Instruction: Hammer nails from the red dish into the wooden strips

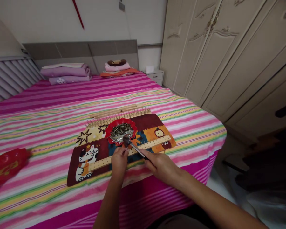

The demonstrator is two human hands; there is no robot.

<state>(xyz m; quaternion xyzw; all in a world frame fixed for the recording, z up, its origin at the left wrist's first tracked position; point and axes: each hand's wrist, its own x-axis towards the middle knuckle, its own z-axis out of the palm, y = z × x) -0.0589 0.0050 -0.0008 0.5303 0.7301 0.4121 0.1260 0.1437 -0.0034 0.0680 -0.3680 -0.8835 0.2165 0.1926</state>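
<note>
My right hand is closed around the dark handle of a hammer, whose dark head is just above the fingertips of my left hand. My left hand rests at a narrow wooden strip with rows of small holes or dots, thumb and fingers pinched together. Whatever is between those fingers is too small to make out. Directly behind the strip sits a red scalloped dish full of loose metal nails. Under both lies a mat with cartoon cats and fruit.
Beyond the dish, another wooden strip bristles with upright nails; plain wooden strips lie behind it. A red dish is on the striped bed cover at left. Folded bedding is by the headboard, and wardrobes line the right.
</note>
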